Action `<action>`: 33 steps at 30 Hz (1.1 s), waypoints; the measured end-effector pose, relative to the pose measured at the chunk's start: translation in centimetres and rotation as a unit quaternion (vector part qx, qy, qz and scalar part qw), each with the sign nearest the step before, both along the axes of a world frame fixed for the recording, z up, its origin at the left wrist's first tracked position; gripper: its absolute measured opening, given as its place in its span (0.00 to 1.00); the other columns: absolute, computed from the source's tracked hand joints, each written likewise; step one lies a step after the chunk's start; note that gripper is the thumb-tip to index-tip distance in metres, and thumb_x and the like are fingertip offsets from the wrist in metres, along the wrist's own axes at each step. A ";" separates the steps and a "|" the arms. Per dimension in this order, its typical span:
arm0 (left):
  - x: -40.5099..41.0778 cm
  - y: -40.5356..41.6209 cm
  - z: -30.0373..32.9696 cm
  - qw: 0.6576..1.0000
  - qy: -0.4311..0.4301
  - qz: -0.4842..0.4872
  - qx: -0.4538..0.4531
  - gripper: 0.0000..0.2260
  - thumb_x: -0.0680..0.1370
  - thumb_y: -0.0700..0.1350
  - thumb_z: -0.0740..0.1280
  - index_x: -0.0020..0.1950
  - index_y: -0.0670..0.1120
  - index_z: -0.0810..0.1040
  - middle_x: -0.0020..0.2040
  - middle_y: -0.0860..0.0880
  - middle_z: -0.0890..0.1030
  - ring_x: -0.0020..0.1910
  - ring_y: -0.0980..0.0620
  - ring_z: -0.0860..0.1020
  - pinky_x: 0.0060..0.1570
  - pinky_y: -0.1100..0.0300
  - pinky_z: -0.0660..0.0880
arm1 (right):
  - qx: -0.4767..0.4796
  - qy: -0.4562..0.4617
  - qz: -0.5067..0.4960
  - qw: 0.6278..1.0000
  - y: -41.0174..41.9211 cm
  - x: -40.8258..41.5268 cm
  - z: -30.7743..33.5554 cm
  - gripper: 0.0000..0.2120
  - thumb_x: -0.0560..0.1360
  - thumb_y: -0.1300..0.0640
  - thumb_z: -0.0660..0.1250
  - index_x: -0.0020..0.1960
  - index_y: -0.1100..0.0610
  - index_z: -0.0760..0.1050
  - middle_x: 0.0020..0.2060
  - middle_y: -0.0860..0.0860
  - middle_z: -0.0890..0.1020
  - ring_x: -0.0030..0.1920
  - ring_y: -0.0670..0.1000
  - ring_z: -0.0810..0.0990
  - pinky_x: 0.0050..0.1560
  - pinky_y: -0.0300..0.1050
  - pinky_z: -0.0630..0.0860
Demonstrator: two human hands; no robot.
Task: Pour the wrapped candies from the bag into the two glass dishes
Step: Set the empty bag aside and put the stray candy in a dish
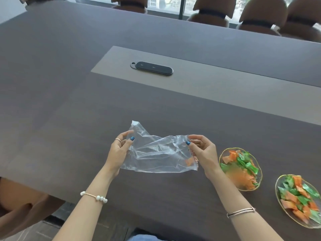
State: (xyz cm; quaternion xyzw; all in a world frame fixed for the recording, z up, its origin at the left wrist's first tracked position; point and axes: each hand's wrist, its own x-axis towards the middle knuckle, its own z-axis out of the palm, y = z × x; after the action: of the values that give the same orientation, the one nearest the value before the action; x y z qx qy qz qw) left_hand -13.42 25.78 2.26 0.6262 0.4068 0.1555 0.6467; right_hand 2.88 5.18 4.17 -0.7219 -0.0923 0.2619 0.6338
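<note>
**Dark tabletop, clear bag held between two hands**

Brown wood-grain tabletop fills the view, with padded chairs along its far edge before a window.

The left hand pinches the left side of the clear plastic bag between thumb and curled fingers, a ring on one finger and the thumbnail painted blue. The right hand pinches the bag's right edge the same way, thumb on top, the other fingers loosely bent behind the film. Between the two hands the bag hangs slack and crumpled just above the tabletop, and looks almost empty; one orange shape shows through its lower right corner, close to the right hand.

Just right of the right wrist stands the nearer glass dish, gold-rimmed and holding orange and green wrapped candies. A second glass dish, also filled with candies, sits further right, near the frame edge, apart from the first.

Farther out, a flat black oval device lies on a lighter inset panel in the middle of the tabletop.
</note>
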 end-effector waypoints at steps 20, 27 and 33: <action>0.1 3.3 -7.4 0.974 0.205 -0.008 0.095 0.17 0.75 0.46 0.68 0.63 0.47 0.72 0.31 0.50 0.70 0.32 0.51 0.69 0.35 0.56 0.67 | -0.242 -0.044 0.091 0.965 1.0 0.7 -9.0 0.04 0.69 0.60 0.68 0.43 0.55 0.78 0.35 0.47 0.79 0.36 0.48 0.77 0.36 0.35 0.73; 0.2 3.0 -6.9 0.954 0.285 -0.017 0.096 0.21 0.75 0.49 0.67 0.66 0.48 0.70 0.47 0.46 0.78 0.48 0.45 0.75 0.46 0.55 0.68 | -0.249 -0.062 0.088 0.963 0.6 0.7 -9.0 0.06 0.69 0.59 0.68 0.45 0.53 0.76 0.42 0.51 0.80 0.41 0.49 0.77 0.39 0.35 0.72; 1.9 1.7 -3.9 0.867 0.460 -0.095 0.164 0.37 0.73 0.59 0.64 0.76 0.59 0.47 0.69 0.39 0.62 0.68 0.40 0.61 0.66 0.47 0.60 | -0.187 -0.079 0.041 0.978 -2.3 1.2 -6.5 0.14 0.69 0.51 0.71 0.54 0.51 0.75 0.45 0.47 0.78 0.42 0.43 0.76 0.38 0.33 0.69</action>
State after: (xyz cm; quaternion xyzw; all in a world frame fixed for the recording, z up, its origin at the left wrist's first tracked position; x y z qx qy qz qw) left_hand -11.51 27.51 -1.66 0.7593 0.5656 -0.1479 0.2859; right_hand 4.05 2.87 -2.30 -0.8416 -0.1207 0.2427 0.4672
